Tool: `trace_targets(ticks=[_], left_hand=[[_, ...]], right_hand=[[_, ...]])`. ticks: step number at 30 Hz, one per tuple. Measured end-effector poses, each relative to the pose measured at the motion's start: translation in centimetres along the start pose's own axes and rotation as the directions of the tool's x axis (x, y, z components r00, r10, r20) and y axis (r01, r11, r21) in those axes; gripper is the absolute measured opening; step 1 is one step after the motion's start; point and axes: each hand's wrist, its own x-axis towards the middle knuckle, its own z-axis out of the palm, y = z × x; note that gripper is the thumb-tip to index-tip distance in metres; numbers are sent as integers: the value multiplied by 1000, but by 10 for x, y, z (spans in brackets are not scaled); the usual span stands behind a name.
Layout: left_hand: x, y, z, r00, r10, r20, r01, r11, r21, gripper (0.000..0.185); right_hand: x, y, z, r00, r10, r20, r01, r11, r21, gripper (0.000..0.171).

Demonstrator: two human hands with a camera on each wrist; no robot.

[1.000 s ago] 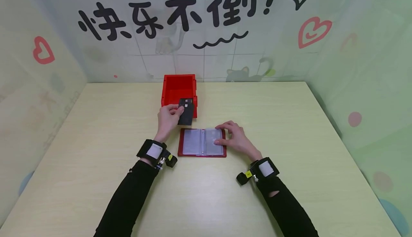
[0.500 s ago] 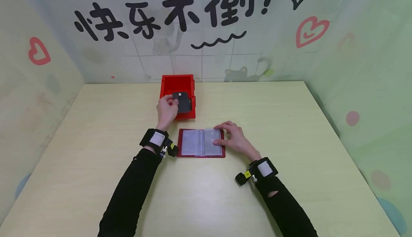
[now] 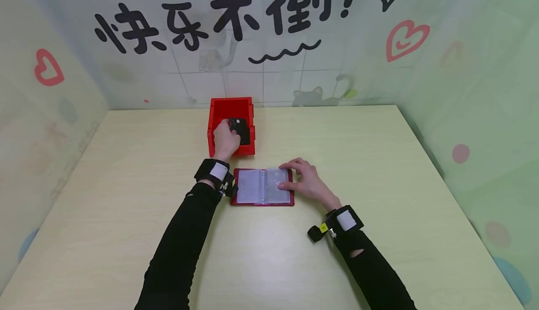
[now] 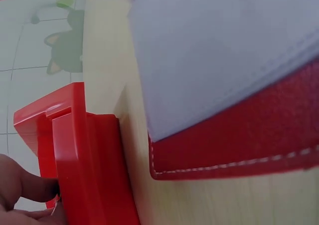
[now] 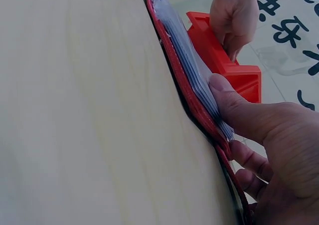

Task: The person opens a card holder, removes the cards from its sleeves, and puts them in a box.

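My left hand [image 3: 226, 139] reaches into the red bin [image 3: 212, 109] and pinches a black card [image 3: 242, 134] by its left side. In the left wrist view, the bin wall [image 4: 75, 170] hides most of the card between thumb and fingertips [image 4: 47, 187]. A red card holder [image 3: 292, 202] lies spread out on the table, its clear sleeves [image 3: 249, 186] showing. My right hand [image 3: 309, 181] grips its right side. In the right wrist view, the thumb [image 5: 232, 98] presses on the stacked sleeves [image 5: 192, 70] while fingers [image 5: 251, 160] curl at the cover's edge.
The pale wooden table [image 3: 370, 160] surrounds the holder and bin. The bin stands near the table's back edge, just behind the holder. A printed backdrop [image 3: 177, 81] rises along the back and both sides. Each wrist carries a strapped camera [image 3: 316, 233].
My left hand has carried the black card away from the holder, back and down into the red bin. The right hand has kept its grip on the card holder.
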Motion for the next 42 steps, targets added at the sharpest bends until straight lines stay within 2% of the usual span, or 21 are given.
trace_targets(ticks=[5, 12, 20, 23, 29, 34, 38, 42], left_hand=[[1, 0, 5, 1000, 17, -13, -16, 998, 57, 53], [0, 0, 8, 996, 84, 8, -84, 980, 183, 31], [-4, -2, 9, 992, 122, 28, -125, 953, 276, 22], [-7, -1, 10, 992, 114, 55, -125, 941, 313, 20], [-10, 0, 8, 994, 48, 101, -84, 919, 386, 21], [-10, 1, 7, 993, 16, 120, -65, 908, 414, 26], [-10, 2, 7, 991, 14, 132, -69, 903, 423, 25], [-12, 0, 8, 988, 68, 136, -121, 890, 439, 21]], right_hand=[[0, 0, 0, 1000, -8, -3, 7, 1000, -8, 52], [-1, 1, 0, 1000, -10, -6, 10, 1000, -15, 52], [-2, -1, -1, 1000, -15, -5, 15, 1000, -14, 51], [-1, -1, -1, 1000, -13, -5, 13, 1000, -17, 52], [-2, 0, 0, 1000, -18, -10, 18, 1000, -25, 52], [-1, -1, 0, 1000, -23, -11, 22, 999, -25, 52], [-2, -2, 0, 1000, -25, -12, 24, 999, -24, 51], [-2, -2, -1, 999, -33, -17, 32, 999, -30, 51]])
